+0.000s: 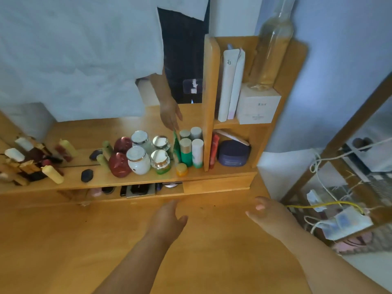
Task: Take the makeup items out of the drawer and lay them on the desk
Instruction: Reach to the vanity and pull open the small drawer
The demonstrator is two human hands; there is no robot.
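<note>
A low open slot (pixel 118 190) under the wooden shelf serves as the drawer. Inside it lie a dark palette (pixel 140 190), a black compact (pixel 108 190), a pink item (pixel 96 192) and a round silver compact (pixel 171 184). My left hand (pixel 167 218) hovers over the wooden desk (pixel 63 240) just in front of the slot, fingers apart and empty. My right hand (pixel 268 215) floats near the desk's right edge, also spread and holding nothing.
On the shelf above stand a white jar (pixel 139 161), a green jar (pixel 160 162), a red pouch (pixel 119 165), green and white bottles (pixel 192 153) and lipsticks (pixel 31 166) against a mirror. A side cubby holds boxes and a glass bottle (pixel 270 54). Cords hang at right.
</note>
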